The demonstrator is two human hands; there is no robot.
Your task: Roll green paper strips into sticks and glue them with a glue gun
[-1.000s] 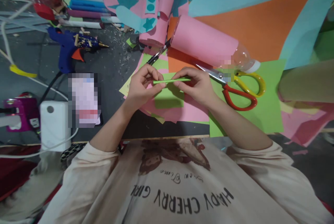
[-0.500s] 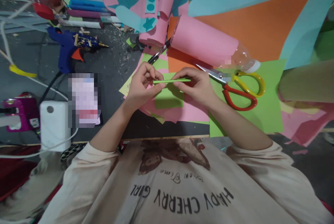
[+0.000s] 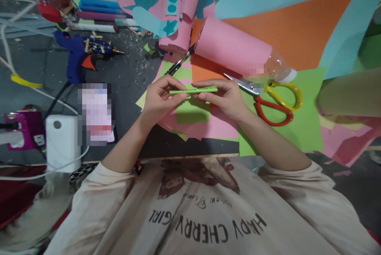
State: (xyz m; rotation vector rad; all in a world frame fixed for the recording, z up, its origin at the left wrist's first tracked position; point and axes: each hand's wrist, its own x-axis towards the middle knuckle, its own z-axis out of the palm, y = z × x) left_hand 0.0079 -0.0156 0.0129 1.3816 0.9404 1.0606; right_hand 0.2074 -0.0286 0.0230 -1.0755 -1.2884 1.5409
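Note:
A thin green strip of folded or rolled paper runs sideways between my two hands. My left hand pinches its left part between thumb and fingers. At the other end, my right hand grips it the same way. Beneath them lies a flat green paper piece on a pink sheet. Just beyond my left hand is a black pen. Scissors with one red and one yellow handle rest right of my right hand.
A bottle wrapped in pink paper lies behind my hands on orange paper. On the left are a blue glue gun, a phone, a white power bank and cables. Several markers lie at the back left.
The green paper strip has tilted slightly, its right end a little higher. My fingers have shifted along it, and the left hand has moved slightly left.

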